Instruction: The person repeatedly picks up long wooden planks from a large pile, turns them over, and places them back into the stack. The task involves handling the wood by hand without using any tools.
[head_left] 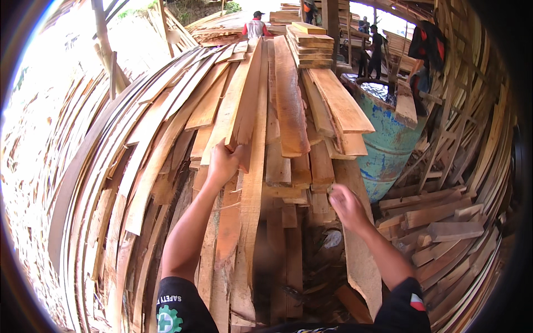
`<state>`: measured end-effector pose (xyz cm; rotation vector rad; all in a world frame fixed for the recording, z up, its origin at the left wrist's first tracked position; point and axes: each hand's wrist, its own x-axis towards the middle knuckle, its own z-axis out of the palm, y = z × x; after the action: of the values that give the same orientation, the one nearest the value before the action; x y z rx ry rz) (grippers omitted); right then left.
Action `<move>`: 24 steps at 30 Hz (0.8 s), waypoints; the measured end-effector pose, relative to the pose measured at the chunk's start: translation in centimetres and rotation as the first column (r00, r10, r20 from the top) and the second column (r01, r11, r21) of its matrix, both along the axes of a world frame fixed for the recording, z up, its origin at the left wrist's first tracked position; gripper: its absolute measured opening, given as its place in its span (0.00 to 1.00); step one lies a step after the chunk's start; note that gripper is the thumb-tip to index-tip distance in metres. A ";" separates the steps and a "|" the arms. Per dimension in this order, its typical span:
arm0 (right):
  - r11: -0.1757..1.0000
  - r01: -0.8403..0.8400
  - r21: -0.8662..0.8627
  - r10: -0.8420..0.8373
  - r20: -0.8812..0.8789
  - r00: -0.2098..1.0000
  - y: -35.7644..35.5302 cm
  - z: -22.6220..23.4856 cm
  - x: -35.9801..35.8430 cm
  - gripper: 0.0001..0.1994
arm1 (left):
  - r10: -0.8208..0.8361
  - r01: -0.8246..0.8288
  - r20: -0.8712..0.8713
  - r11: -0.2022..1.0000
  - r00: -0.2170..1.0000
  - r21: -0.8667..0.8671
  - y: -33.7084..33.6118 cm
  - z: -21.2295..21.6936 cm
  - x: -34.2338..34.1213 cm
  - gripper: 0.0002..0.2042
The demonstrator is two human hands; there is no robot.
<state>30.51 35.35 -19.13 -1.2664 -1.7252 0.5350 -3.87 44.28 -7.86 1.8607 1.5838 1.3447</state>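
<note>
My left hand (223, 165) is closed round the near end of a long wooden plank (244, 91), which is tipped partly on its edge on top of the stack. Past that hand, the plank runs away toward the back. My right hand (345, 206) is curled closed near the ends of the middle boards, above a long pale plank (360, 261); nothing shows sticking out of its fingers. Between my arms lies a narrow board (252, 200) reaching toward me. A wide, rough-edged brown plank (290, 105) rests on the pile just right of the held one.
Many planks fan out to the left (139, 166). At the right stands a worn blue-green drum (383, 144), with short wood offcuts (438, 216) below it. A squared board stack (310, 47) sits at the back. Other people (255, 28) stand farther off.
</note>
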 end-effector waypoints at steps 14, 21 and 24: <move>0.976 0.143 -0.162 -0.204 -0.471 0.858 18.6 1.1 -11.6 0.18 | -0.025 0.024 0.023 0.999 0.999 0.048 -0.2 -3.4 1.8 0.11; 0.904 0.150 0.400 -0.372 0.566 0.736 16.1 8.5 -12.7 0.03 | -0.023 0.014 0.062 0.989 0.998 0.149 1.0 -5.0 1.3 0.10; 0.843 -0.091 0.530 -0.461 0.799 0.386 16.2 7.3 -14.9 0.02 | -0.014 0.008 0.035 0.986 0.999 0.164 1.6 -5.4 0.8 0.11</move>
<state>15.57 51.58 -11.80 -1.4191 -2.2972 -0.9741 -3.03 45.92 -13.30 1.9239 1.4824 1.5364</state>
